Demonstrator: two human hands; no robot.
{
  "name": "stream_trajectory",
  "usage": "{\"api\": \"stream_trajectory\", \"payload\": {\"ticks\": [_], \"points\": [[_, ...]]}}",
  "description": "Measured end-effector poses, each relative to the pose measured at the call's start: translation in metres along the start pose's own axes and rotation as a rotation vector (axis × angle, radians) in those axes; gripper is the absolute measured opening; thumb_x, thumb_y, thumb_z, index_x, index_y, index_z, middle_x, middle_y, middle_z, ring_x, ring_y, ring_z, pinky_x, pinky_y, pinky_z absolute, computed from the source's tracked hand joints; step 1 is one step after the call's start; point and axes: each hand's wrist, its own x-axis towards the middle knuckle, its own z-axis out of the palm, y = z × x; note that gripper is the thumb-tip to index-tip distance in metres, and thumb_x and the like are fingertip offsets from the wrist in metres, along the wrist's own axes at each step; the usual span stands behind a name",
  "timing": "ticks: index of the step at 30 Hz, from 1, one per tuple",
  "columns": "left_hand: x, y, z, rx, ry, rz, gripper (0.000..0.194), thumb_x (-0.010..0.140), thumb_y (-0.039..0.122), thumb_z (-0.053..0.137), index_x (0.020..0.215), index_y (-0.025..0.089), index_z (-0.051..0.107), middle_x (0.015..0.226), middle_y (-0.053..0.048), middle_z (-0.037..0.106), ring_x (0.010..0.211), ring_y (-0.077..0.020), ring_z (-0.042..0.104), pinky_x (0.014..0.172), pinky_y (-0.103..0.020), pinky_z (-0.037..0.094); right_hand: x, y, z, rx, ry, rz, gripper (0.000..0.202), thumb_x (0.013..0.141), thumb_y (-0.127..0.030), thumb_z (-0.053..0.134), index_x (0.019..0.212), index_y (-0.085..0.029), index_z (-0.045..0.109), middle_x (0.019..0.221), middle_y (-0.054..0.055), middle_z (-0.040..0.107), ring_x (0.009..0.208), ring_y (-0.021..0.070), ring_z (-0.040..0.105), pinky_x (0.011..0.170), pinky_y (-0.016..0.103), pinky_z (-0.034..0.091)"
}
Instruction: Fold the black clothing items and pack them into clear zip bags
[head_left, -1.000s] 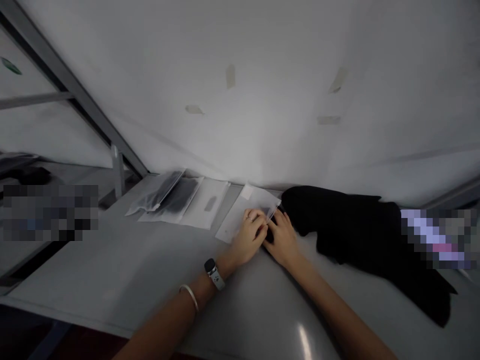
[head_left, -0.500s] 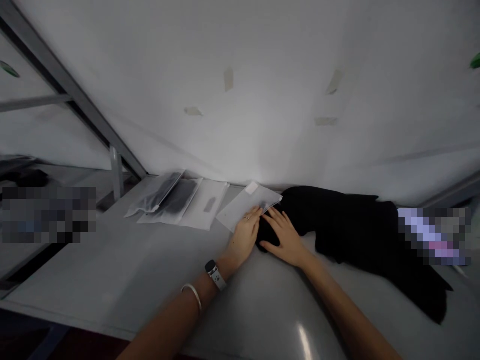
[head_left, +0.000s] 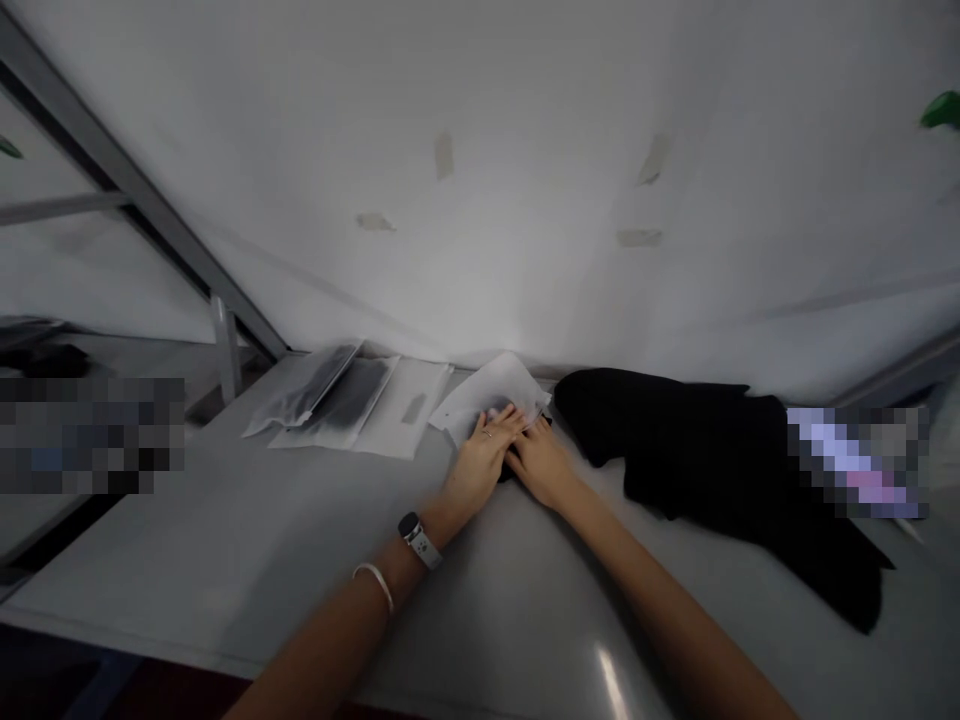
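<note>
Head view: frosted bag (head_left: 499,380) laid on grey table (head_left: 315,540) near wall (head_left: 510,250), small black cloth (head_left: 507,474) partly hidden at its near edge. Bag touched by left hand (head_left: 480,465), fingers extended over it, and by right hand (head_left: 541,465) alongside; grip of either can't be told. Filled bags (head_left: 334,405) placed left, large black fabric (head_left: 712,450) right.

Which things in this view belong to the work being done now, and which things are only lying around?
In the work:
left hand and right hand
frosted bag under them
black item at the bag
probably also the three bags alongside and the black cloth

Apparently just around:
tape pieces on the wall
dark things at far left
</note>
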Motion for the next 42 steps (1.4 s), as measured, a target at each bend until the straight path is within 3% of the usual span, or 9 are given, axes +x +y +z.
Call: {"api": "stream_trajectory", "payload": {"ticks": [7,10,15,19,21,25,31,37,42], "points": [[-0.003,-0.013,0.0,0.008,0.072,-0.027,0.047,0.094,0.006,0.033,0.131,0.024,0.053,0.134,-0.004,0.059,0.131,-0.0172,0.047,0.111,-0.045,0.039,0.019,-0.022,0.02,0.063,0.204,0.291,0.048,0.092,-0.025,0.047,0.139,-0.014,0.047,0.141,0.019,0.048,0.139,0.0342,0.031,0.109,0.056,0.029],[-0.001,-0.024,-0.003,0.059,0.122,-0.069,0.045,0.095,0.007,0.032,0.133,0.019,0.052,0.134,-0.008,0.058,0.131,-0.0183,0.047,0.109,-0.042,0.042,0.013,-0.018,0.013,0.158,0.217,0.238,0.05,0.09,-0.027,0.053,0.137,-0.012,0.047,0.144,0.019,0.044,0.138,0.0321,0.032,0.11,0.052,0.031],[0.002,-0.039,-0.015,0.211,0.103,-0.238,0.039,0.096,0.012,0.037,0.13,0.016,0.057,0.135,-0.013,0.056,0.13,-0.0253,0.048,0.107,-0.045,0.043,-0.006,-0.002,-0.015,0.31,0.246,0.089,0.036,0.09,-0.033,0.055,0.123,-0.02,0.058,0.128,0.013,0.056,0.123,0.0232,0.051,0.104,0.04,0.042],[0.003,-0.044,-0.025,0.221,0.015,-0.239,0.041,0.095,0.01,0.038,0.13,0.022,0.057,0.134,-0.01,0.058,0.126,-0.0232,0.053,0.105,-0.042,0.046,-0.002,0.006,-0.03,0.043,0.189,0.088,0.084,0.064,-0.042,0.081,0.138,-0.026,0.044,0.146,0.014,0.037,0.138,0.0393,0.026,0.106,0.059,0.032],[0.003,-0.046,-0.029,0.211,-0.026,-0.2,0.043,0.094,0.008,0.037,0.131,0.021,0.056,0.133,-0.01,0.058,0.125,-0.0215,0.054,0.105,-0.041,0.046,0.003,0.01,-0.029,-0.02,0.145,0.13,0.09,0.062,-0.043,0.083,0.14,-0.026,0.041,0.146,0.015,0.036,0.139,0.0416,0.022,0.104,0.061,0.03],[0.002,-0.042,-0.031,0.246,-0.056,-0.203,0.048,0.093,0.004,0.036,0.134,0.022,0.052,0.136,-0.01,0.056,0.127,-0.0215,0.052,0.104,-0.04,0.047,0.011,0.016,-0.021,0.021,0.102,0.182,0.06,0.072,-0.037,0.075,0.125,-0.023,0.052,0.122,0.012,0.054,0.115,0.0313,0.05,0.094,0.049,0.041],[0.001,-0.021,-0.028,0.325,-0.106,-0.231,0.057,0.09,-0.001,0.036,0.142,0.022,0.041,0.141,-0.011,0.051,0.128,-0.0231,0.051,0.101,-0.039,0.049,0.018,0.014,-0.013,-0.027,0.231,0.305,0.019,0.073,-0.016,0.062,0.09,-0.02,0.056,0.094,0.005,0.056,0.09,0.0226,0.054,0.075,0.033,0.039],[0.002,-0.006,-0.028,0.328,-0.189,-0.217,0.06,0.086,-0.004,0.041,0.142,0.016,0.039,0.142,-0.015,0.048,0.127,-0.0243,0.051,0.1,-0.039,0.051,0.02,0.016,-0.012,-0.088,0.278,0.391,0.014,0.07,-0.007,0.05,0.073,-0.021,0.048,0.072,0.001,0.054,0.076,0.0197,0.048,0.067,0.03,0.03],[-0.003,0.005,-0.027,0.243,-0.183,-0.12,0.055,0.089,0.002,0.041,0.142,0.014,0.038,0.14,-0.017,0.05,0.126,-0.022,0.053,0.099,-0.038,0.051,0.017,0.02,-0.018,-0.156,0.317,0.493,0.015,0.074,-0.007,0.046,0.077,-0.02,0.052,0.071,0.003,0.056,0.073,0.0206,0.047,0.068,0.032,0.031]]}}
